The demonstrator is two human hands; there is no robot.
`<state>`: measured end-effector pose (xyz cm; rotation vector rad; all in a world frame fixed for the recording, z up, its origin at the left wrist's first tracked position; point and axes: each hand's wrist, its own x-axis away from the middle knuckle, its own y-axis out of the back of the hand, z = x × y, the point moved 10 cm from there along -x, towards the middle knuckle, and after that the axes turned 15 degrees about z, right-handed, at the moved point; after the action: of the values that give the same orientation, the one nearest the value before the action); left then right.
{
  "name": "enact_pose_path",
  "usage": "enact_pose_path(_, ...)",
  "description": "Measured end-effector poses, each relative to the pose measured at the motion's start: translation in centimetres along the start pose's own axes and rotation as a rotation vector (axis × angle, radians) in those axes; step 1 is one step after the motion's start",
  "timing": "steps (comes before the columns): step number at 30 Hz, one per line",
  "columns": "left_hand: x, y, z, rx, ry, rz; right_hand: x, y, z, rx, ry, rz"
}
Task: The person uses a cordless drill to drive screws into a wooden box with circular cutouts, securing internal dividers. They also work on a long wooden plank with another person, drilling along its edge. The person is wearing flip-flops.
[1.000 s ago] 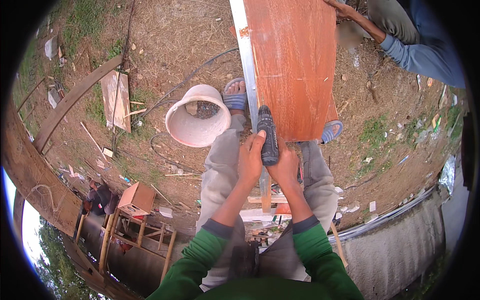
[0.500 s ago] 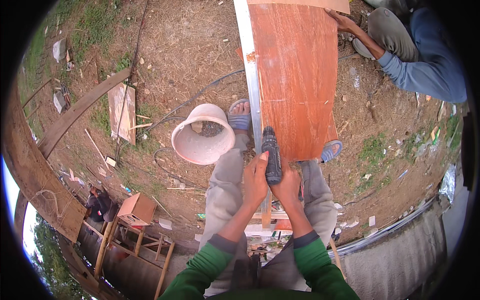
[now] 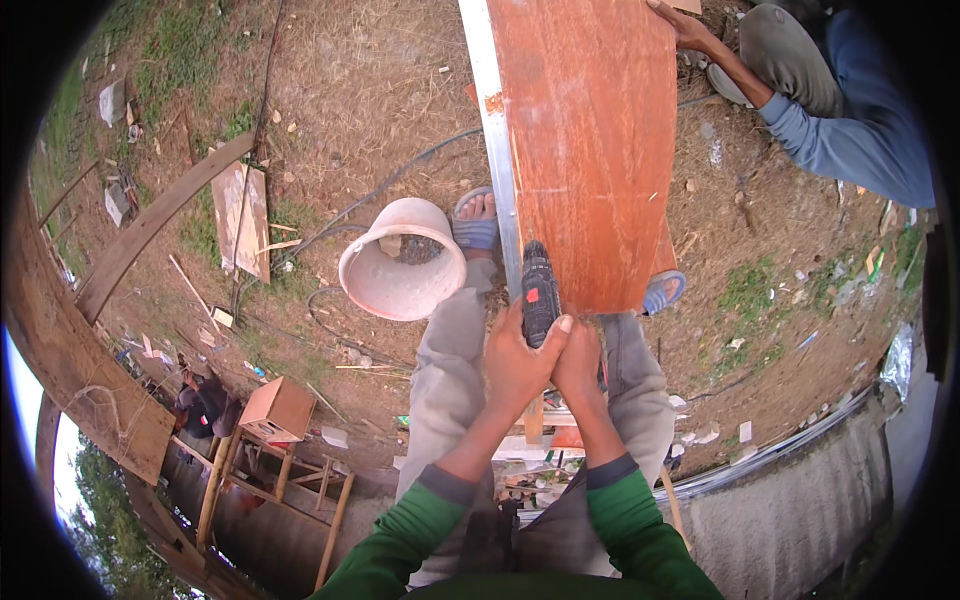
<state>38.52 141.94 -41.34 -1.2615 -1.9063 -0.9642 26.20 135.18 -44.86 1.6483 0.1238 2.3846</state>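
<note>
Between my knees I hold a black cordless drill (image 3: 540,305) with a red mark, its chuck pointing away from me over the near end of a reddish-brown wooden panel (image 3: 590,150). My left hand (image 3: 516,365) is closed around the drill's rear left side, its thumb laid across the back toward my other hand. On the right side, my right hand (image 3: 578,362) is wrapped around the drill; its grip is hidden below. A silver metal bar (image 3: 488,105) runs along the panel's left edge. The drill tip's contact point cannot be made out.
A co-worker's hand (image 3: 680,25) rests on the panel's far right edge. Left of my foot a whitish bucket (image 3: 400,285) lies tipped. A dark cable (image 3: 375,190) crosses the ground. Wooden boards (image 3: 165,225) and a small wooden box (image 3: 280,410) stand farther left.
My left thumb has moved from the drill's side across its back to the right. The panel, bucket and drill appear slightly higher in the picture. The co-worker's hand stays at the panel's edge.
</note>
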Motion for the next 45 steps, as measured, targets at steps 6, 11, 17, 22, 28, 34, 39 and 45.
enact_pose_path(6, -0.5, 0.3, -1.7, -0.113, -0.076, -0.038, -0.3, 0.0, -0.3, 0.024, -0.07, 0.11)
enact_pose_path(11, -1.1, -0.1, -0.4, -0.085, -0.003, -0.009, -0.9, 0.4, 0.2, 0.039, -0.021, 0.015)
enact_pose_path(17, -1.5, -0.1, -0.4, -0.096, -0.043, -0.023, -1.4, 0.4, 0.0, 0.024, -0.055, 0.054)
enact_pose_path(22, -1.8, 0.0, -0.3, -0.08, -0.035, -0.02, -1.3, 0.4, 0.3, 0.083, -0.087, 0.102)
enact_pose_path(28, -1.4, -0.2, 0.4, -0.113, -0.044, -0.041, -1.3, 0.1, 0.1, 0.041, -0.059, 0.113)
enact_pose_path(34, -1.0, 0.0, 0.4, -0.199, -0.087, -0.087, -0.7, 1.4, 1.4, 0.023, 0.004, -0.016)
enact_pose_path(39, -1.0, 0.3, 0.0, -0.135, -0.119, -0.083, -0.6, 1.3, 1.4, -0.013, -0.049, 0.036)
enact_pose_path(45, -0.6, 0.5, -0.6, -0.2, -0.124, -0.111, -0.6, 1.0, 1.6, -0.067, -0.062, 0.148)
